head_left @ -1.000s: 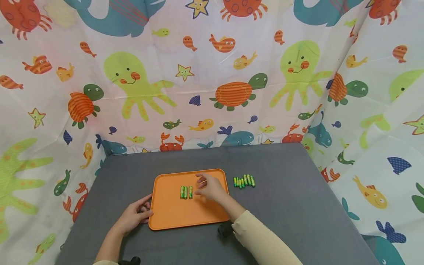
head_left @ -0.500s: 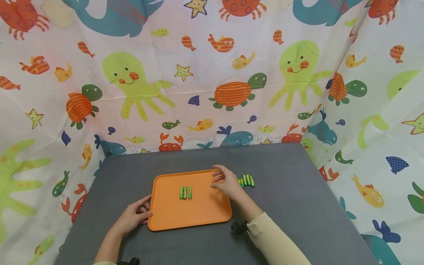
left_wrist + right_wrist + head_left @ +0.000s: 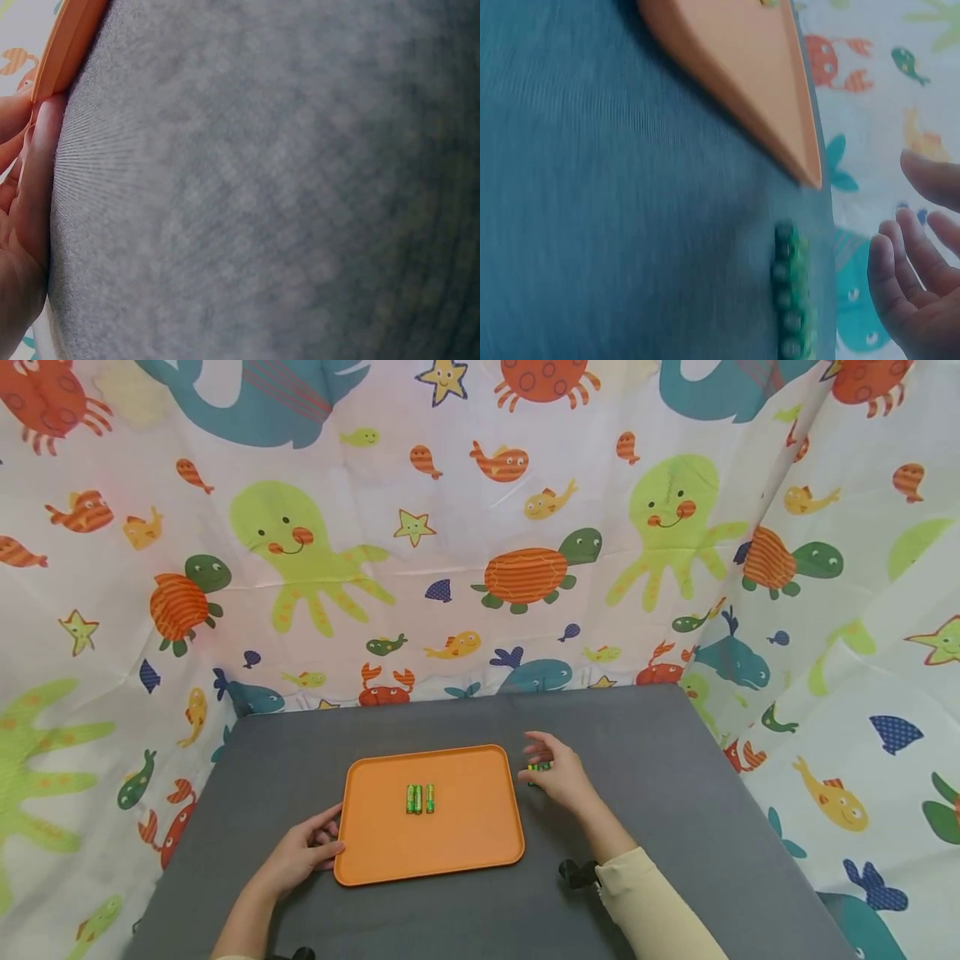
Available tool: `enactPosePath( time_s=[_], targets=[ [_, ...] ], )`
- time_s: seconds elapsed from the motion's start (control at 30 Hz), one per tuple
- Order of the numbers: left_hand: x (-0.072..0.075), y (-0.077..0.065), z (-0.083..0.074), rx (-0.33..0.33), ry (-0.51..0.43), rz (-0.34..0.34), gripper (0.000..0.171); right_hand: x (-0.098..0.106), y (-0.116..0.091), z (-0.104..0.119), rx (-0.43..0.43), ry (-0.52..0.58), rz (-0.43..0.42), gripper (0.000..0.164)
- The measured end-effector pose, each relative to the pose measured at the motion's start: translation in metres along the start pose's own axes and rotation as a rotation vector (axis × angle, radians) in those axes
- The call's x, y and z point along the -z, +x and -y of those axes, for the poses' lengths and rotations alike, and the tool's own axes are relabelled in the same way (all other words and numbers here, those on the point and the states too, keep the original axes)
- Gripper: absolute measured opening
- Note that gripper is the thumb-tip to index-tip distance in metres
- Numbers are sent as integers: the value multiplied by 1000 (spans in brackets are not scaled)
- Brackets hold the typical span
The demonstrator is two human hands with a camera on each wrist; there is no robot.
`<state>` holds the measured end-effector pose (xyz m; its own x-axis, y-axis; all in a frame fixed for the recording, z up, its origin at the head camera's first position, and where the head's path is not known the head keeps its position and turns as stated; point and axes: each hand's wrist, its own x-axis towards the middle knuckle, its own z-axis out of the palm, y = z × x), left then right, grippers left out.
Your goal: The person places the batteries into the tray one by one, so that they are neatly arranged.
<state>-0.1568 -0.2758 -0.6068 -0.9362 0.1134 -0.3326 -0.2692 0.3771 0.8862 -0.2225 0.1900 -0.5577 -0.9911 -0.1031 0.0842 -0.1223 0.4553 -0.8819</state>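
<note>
An orange tray lies on the grey table. My left hand grips its left edge, thumb at the rim and a finger low against the side; the same edge shows as an orange strip in the left wrist view. Three green batteries stand out near the tray's middle, two side by side and one slightly apart. Right of the tray, my right hand hovers with loosely spread fingers over a row of green batteries, hiding most of them in the head view. Nothing is between its fingers.
Grey cloth covers the table. A curtain printed with sea animals hangs behind the table and along both sides. The tray's raised rim lies between the two groups of batteries.
My right hand has moved right, from above the tray beside the three batteries to over the row on the table. The left hand and the tray have stayed in place.
</note>
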Motion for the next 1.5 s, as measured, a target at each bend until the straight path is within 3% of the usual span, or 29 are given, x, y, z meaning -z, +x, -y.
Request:
enactPosePath(
  time_s=[0.3,0.57,0.7,0.87,1.1,1.5],
  targets=[
    [0,0,0,7,18,-6,72,28,-4,-23,-61,-9,-7,65],
    [0,0,0,-3,6,7,73,43,-4,-45,-87,-128,11,71],
    [0,1,-1,2,6,6,73,48,-5,-55,-140,-218,35,74],
    [0,3,-2,-7,13,-3,74,51,-5,-64,-179,-300,64,72],
    [0,2,1,-15,6,0,74,48,-3,-69,-140,-362,65,62],
    [0,1,2,-10,1,-9,74,50,-8,-68,-209,-326,6,59]
  ],
)
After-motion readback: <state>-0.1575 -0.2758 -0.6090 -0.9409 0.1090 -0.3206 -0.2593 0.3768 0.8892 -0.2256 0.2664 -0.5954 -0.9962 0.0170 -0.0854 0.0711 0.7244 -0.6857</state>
